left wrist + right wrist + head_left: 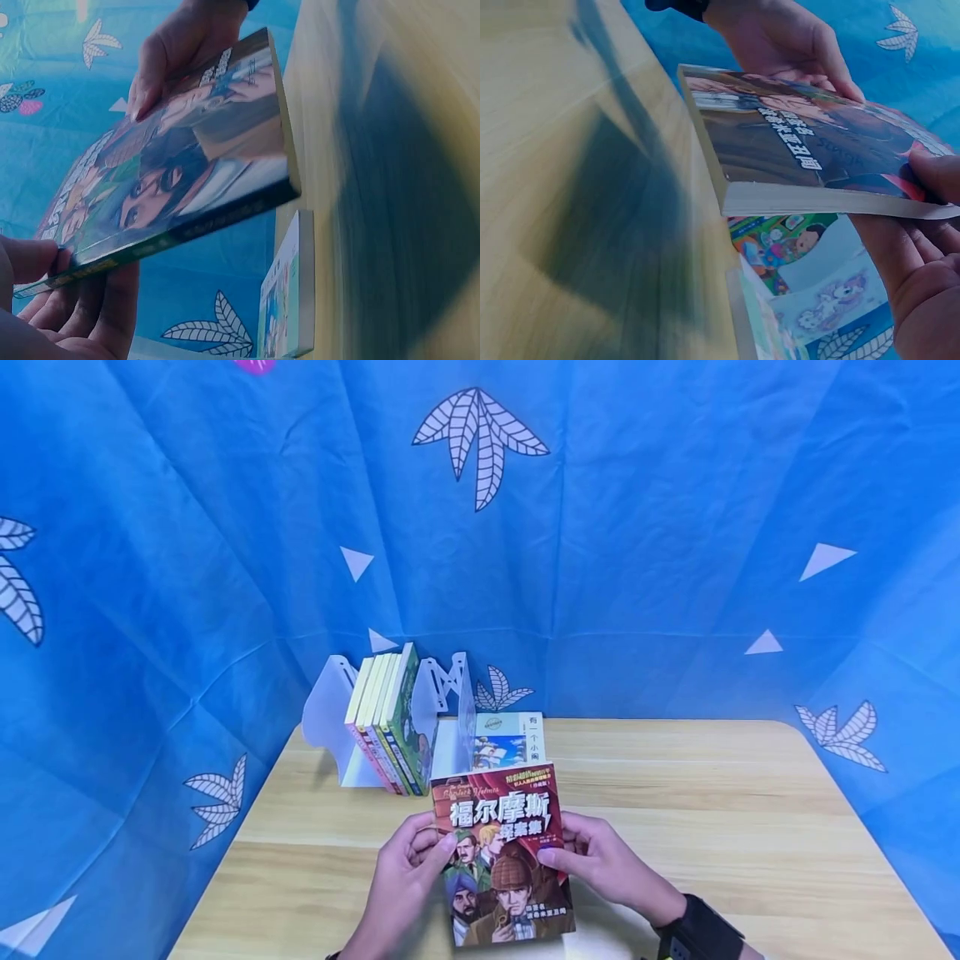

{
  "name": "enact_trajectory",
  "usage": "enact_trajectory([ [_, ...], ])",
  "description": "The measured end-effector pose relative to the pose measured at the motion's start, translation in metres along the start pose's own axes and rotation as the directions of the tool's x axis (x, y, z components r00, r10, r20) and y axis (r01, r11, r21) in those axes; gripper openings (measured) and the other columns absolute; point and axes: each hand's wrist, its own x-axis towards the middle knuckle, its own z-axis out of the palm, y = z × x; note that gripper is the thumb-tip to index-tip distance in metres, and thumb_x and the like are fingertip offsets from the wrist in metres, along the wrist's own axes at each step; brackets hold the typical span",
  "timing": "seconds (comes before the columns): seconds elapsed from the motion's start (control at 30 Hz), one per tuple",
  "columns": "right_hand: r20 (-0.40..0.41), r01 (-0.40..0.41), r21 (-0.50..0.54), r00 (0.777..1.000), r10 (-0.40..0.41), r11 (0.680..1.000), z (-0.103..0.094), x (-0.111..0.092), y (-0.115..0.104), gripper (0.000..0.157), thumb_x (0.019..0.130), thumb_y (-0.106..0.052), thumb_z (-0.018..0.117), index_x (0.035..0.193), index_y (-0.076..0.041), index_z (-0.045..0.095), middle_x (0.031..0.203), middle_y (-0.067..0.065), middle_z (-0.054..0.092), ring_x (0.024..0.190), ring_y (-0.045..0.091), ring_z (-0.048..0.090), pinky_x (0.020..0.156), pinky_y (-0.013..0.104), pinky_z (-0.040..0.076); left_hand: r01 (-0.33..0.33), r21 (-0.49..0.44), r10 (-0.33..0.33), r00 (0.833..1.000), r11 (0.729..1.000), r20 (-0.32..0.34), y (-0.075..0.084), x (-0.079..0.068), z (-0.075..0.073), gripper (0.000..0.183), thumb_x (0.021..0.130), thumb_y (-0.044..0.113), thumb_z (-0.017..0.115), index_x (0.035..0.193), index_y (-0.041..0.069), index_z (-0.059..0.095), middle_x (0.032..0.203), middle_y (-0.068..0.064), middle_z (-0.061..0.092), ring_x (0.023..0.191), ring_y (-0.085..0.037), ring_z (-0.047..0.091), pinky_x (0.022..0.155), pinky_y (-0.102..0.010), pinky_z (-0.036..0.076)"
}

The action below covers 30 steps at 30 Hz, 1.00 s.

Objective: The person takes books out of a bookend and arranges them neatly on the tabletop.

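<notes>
The book (504, 868) is pinched by left grip (405, 864) and right grip (603, 860), cover up, long axis running forward, title end farthest.

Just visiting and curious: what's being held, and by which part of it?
A book: the left hand grips its spine side, the right hand its opposite, page-edge side.

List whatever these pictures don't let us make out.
- Head view: near end of the white book, hidden by the held book.
- All views: the held book's back cover, facing away.
- Head view: spine titles on the row of books, too small.
- Left wrist view: left hand, cut off by frame edge.
</notes>
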Motion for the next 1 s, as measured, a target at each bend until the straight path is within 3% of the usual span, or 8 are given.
enact_trajectory([
  [0.33, 0.006, 0.059, -0.059, 0.998, -0.059, 0.996, -0.008, 0.0, -0.007, 0.033, 0.095, -0.013, 0.058, 0.127, -0.009, 0.054, 0.111, 0.013, 0.066, 0.092, 0.024, 0.065, 0.073, 0.039, 0.059, 0.021, 0.034, -0.022, 1.0, 0.999, 0.012, 0.005, 0.005, -0.008, 0.035, 0.085, 0.02, 0.071, 0.117, 0.011, 0.059, 0.1, -0.01, 0.067, 0.091, -0.025, 0.063, 0.082, -0.032, 0.056],
  [0.6, 0.018, 0.083, -0.074, 0.996, -0.082, 0.994, -0.022, 0.002, -0.011, 0.034, 0.097, -0.009, 0.053, 0.131, -0.005, 0.05, 0.108, 0.015, 0.066, 0.089, 0.025, 0.065, 0.068, 0.04, 0.059, -0.083, -0.01, 0.083, 0.996, 0.997, 0.018, 0.007, 0.01, -0.025, 0.039, 0.091, 0.018, 0.065, 0.127, 0.01, 0.052, 0.116, -0.013, 0.063, 0.094, -0.03, 0.064, 0.085, -0.035, 0.055],
  [0.8, -0.055, 0.028, -0.124, 0.998, -0.035, 0.992, -0.034, 0.0, -0.02, 0.035, 0.097, -0.014, 0.055, 0.13, -0.003, 0.05, 0.105, 0.015, 0.067, 0.087, 0.024, 0.066, 0.069, 0.039, 0.059, -0.158, 0.067, 0.165, 0.979, 0.985, -0.119, 0.005, 0.022, -0.04, 0.04, 0.091, 0.014, 0.063, 0.128, 0.007, 0.05, 0.119, -0.013, 0.062, 0.101, -0.028, 0.062, 0.086, -0.031, 0.054],
  [1.0, -0.162, -0.017, -0.207, 0.987, -0.018, 0.978, -0.048, -0.004, -0.026, 0.025, 0.094, -0.02, 0.06, 0.117, -0.011, 0.059, 0.088, 0.008, 0.068, 0.072, 0.023, 0.063, 0.063, 0.037, 0.057, -0.134, 0.179, 0.178, 0.949, 0.975, -0.261, 0.01, 0.035, -0.059, 0.039, 0.09, 0.018, 0.065, 0.126, 0.008, 0.053, 0.115, -0.011, 0.064, 0.094, -0.022, 0.064, 0.082, -0.026, 0.055],
])
